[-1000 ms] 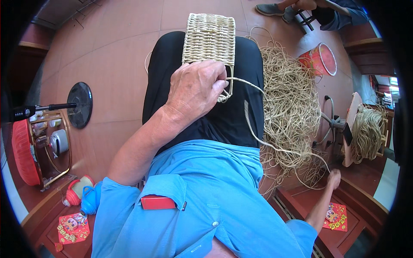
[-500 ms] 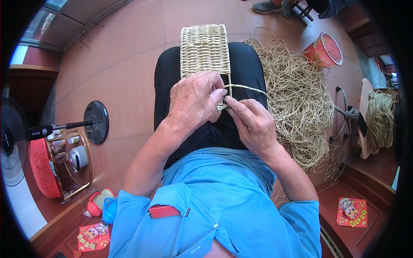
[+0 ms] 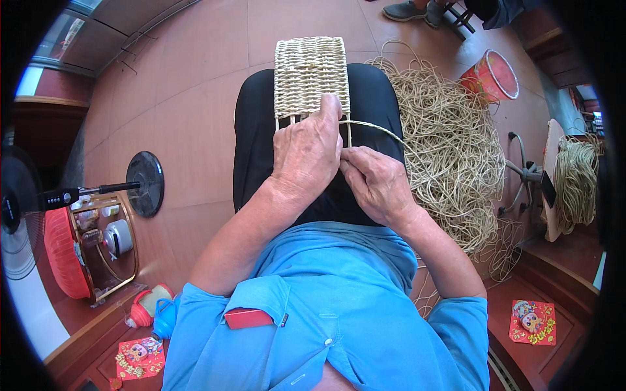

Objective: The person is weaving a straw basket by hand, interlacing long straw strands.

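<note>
A pale woven cord panel (image 3: 312,75) lies over my lap, its lower part showing bare upright rods. My left hand (image 3: 306,146) is closed over these rods, with one digit pressed up against the lower edge of the weave. Below and to the right, my right hand (image 3: 378,179) pinches the lower part of the panel's right-hand rod. A twisted cord (image 3: 375,126) runs from beside my left hand across my right thigh toward the floor. The panel's bottom end and most of my left fingertips are hidden.
A big heap of loose cord (image 3: 450,156) lies on the floor at my right, with a red bucket (image 3: 501,75) beyond it. A fan with a round black base (image 3: 145,184) stands at the left. Another person's shoes (image 3: 405,12) show at the far right.
My left hand has shifted up onto the lower edge of the weave. The cord now lies closer to the weave. My right hand has moved slightly left and stays low on the rod.
</note>
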`<state>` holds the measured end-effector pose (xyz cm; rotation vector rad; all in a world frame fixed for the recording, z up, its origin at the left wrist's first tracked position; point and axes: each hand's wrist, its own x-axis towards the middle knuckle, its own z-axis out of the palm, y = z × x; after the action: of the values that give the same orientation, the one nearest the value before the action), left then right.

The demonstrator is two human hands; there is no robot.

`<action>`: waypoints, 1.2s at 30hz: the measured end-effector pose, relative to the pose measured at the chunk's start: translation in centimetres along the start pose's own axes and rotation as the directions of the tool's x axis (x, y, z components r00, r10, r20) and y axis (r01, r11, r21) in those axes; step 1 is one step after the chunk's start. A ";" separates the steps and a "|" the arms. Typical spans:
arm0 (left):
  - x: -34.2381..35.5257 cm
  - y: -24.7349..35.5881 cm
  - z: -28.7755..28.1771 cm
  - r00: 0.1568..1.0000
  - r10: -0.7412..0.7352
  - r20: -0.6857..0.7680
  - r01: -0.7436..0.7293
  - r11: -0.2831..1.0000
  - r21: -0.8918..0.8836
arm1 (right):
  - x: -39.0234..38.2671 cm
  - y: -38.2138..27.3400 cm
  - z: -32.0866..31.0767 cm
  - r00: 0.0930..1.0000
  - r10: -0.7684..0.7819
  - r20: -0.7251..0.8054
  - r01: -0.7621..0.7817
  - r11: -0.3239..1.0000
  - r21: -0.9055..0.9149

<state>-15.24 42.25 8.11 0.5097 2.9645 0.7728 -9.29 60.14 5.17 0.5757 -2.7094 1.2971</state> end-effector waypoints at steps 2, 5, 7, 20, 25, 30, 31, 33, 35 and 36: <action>-0.2 -0.3 0.3 0.999 0.029 -0.018 -0.030 0.999 -0.016 | 0.0 0.1 0.1 1.000 0.006 0.012 -0.006 1.000 -0.002; -1.0 -0.7 0.1 0.993 0.072 -0.092 -0.084 0.988 -0.133 | -0.1 0.1 0.2 0.998 -0.036 -0.051 0.037 0.999 0.019; -1.9 -1.0 -0.6 0.986 0.114 -0.122 -0.141 0.957 -0.252 | -0.1 0.0 0.2 0.999 -0.014 -0.049 0.016 0.999 0.038; -4.9 -5.7 -5.2 0.970 -0.208 -0.128 0.185 0.968 -0.170 | 1.4 -2.0 1.4 0.942 -0.323 -0.087 0.284 0.910 -0.303; -1.7 -8.4 -6.6 0.937 -0.243 -0.251 0.177 0.949 -0.260 | 1.0 -2.3 2.3 0.935 -0.351 -0.046 0.305 0.866 -0.396; 2.8 -9.8 -7.5 0.958 -0.285 -0.026 0.181 0.675 -0.715 | 1.1 -3.4 2.5 0.961 -0.273 0.041 0.261 0.847 -0.464; 3.6 -9.2 -7.1 0.972 -0.236 -0.022 0.132 0.616 -0.777 | 1.1 -3.5 2.5 0.960 -0.276 0.045 0.265 0.845 -0.465; 4.4 -8.2 -6.4 0.987 -0.158 -0.023 0.071 0.563 -0.823 | 1.2 -3.7 2.5 0.967 -0.246 0.064 0.247 0.848 -0.468; 4.6 -7.6 -5.7 0.990 -0.140 -0.032 0.048 0.536 -0.843 | 1.3 -3.9 2.4 0.970 -0.233 0.066 0.237 0.857 -0.457; 4.7 -7.5 -5.4 0.993 -0.113 -0.039 0.024 0.506 -0.862 | 1.3 -3.9 2.4 0.974 -0.216 0.063 0.221 0.865 -0.450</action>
<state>-22.56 35.06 9.50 0.2548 2.1481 2.0996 -8.84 55.68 6.85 0.7982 -2.7143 0.5717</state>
